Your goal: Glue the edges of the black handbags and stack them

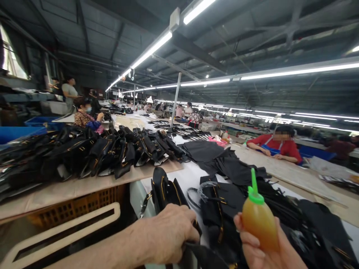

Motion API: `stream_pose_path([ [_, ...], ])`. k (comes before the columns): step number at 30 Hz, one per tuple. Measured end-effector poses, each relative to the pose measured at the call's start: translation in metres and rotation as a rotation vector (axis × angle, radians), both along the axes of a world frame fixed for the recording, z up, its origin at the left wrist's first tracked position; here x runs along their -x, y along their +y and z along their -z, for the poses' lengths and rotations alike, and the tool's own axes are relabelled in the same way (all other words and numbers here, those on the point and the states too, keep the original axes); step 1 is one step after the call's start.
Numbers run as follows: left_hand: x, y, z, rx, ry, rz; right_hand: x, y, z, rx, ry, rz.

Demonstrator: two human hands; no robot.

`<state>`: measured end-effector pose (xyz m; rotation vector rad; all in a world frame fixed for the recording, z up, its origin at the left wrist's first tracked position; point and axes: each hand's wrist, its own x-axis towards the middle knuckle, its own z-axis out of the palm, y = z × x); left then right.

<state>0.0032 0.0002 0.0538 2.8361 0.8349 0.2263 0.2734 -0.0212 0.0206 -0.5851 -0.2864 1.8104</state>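
In the head view, my right hand is wrapped around a squeeze bottle of amber liquid with a green cap and a narrow nozzle pointing up. My left hand reaches across the lower middle, its fingers curled down on a black bag with gold zips; the fingertips are partly hidden. Just right of that hand lies another black bag with a gold zip and a looped handle partly wrapped in clear plastic.
Black bags with gold zips are heaped on the table at left. An orange crate sits beneath it, near a slotted wooden frame. Flat black pieces spread ahead. A co-worker in red sits at right; others are farther back.
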Motion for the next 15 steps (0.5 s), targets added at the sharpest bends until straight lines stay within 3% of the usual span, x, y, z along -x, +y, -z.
stream_pose_path([
  [5, 0.002, -0.008, -0.014, -0.169, 0.160, 0.127, 0.043, 0.019, -0.008, 0.069, 0.080, 0.020],
  [8, -0.003, -0.013, -0.011, -0.267, 0.185, 0.170, 0.065, 0.038, -0.006, 0.061, 0.137, -0.055],
  [10, -0.011, -0.010, 0.002, -0.338, 0.164, 0.179, 0.080, 0.050, -0.006, 0.058, 0.154, -0.105],
  [15, -0.018, 0.003, 0.059, -0.502, 0.094, 0.287, 0.113, 0.073, -0.011, 0.060, 0.199, -0.174],
])
